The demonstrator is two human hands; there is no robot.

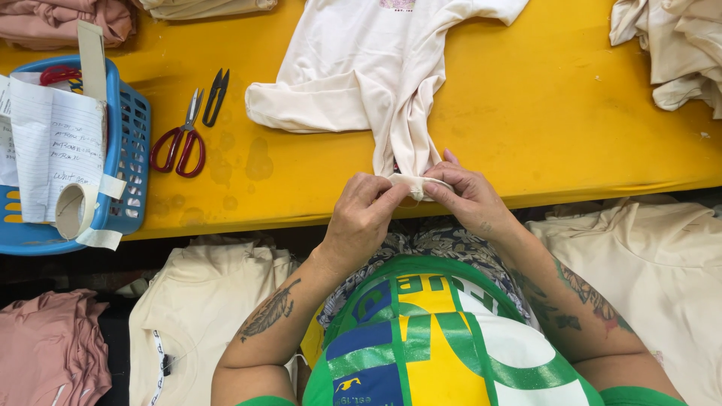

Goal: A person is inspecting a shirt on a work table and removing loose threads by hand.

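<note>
A cream garment lies spread on the yellow table, with one end drawn down to the table's front edge. My left hand and my right hand both pinch that end, a folded hem, between thumbs and fingertips. The hands sit close together, nearly touching, just over the table edge.
Red-handled scissors and small black thread snips lie left of the garment. A blue basket with paper and a tape roll stands at far left. Cream garments are piled at top right, lower left and lower right; pink ones lie bottom left.
</note>
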